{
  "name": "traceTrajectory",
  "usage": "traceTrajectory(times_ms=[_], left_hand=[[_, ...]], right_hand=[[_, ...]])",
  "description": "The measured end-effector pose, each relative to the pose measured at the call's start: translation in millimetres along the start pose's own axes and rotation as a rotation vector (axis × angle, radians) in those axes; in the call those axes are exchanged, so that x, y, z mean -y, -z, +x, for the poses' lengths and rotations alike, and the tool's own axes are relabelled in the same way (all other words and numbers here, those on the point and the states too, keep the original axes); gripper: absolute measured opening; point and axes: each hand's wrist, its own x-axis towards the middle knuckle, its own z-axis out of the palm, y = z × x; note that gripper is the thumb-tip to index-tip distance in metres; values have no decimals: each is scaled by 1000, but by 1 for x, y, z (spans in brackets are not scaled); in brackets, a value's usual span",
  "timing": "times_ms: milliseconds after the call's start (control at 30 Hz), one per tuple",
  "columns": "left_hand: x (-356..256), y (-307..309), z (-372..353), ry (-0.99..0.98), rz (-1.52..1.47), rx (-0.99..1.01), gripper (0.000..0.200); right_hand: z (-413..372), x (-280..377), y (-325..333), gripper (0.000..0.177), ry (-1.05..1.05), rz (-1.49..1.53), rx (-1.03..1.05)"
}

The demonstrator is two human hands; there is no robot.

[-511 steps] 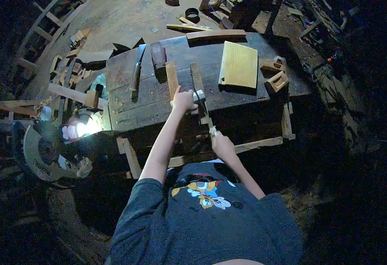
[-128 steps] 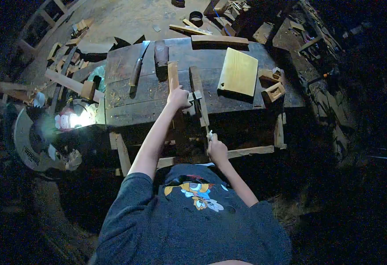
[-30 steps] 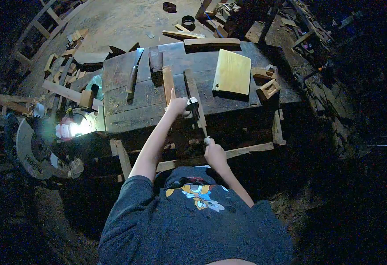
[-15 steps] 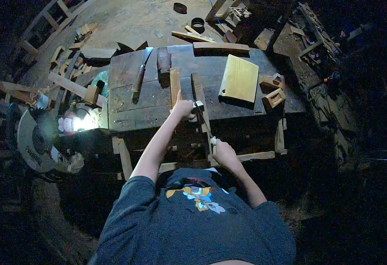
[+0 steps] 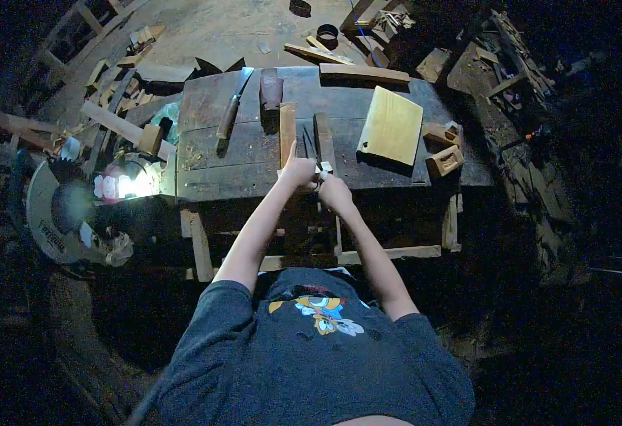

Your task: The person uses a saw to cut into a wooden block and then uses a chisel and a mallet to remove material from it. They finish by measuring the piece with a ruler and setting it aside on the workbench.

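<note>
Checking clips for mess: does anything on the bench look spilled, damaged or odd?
Two things: pale crumbs, probably wood chips, litter the left side of the bench, and the yellow board has a dark spot at its near-left corner, maybe a knot or damage. Nothing stands out around the left hand or right hand.

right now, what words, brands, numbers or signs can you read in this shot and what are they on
"makita", probably: tilted lettering on the power saw's curved guard; small and blurred, so not certain.
Dark t-shirt: a cartoon print, with no word I can make out.
Yellowish board: no lettering visible.
No number or sign is readable anywhere else.
</note>
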Motion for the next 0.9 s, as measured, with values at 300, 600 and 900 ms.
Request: traceTrajectory(times_ms=[300, 600, 900], left_hand=[[-2, 13, -1, 37, -60, 118, 48], [-1, -11, 2, -19, 86, -38, 16], [1, 9, 0, -16, -47, 55, 43]], right_hand=[[-108, -43, -4, 19, -28, 31, 2], [-23, -17, -9, 22, -33, 79, -1], [-83, -35, -13, 22, -60, 97, 6]])
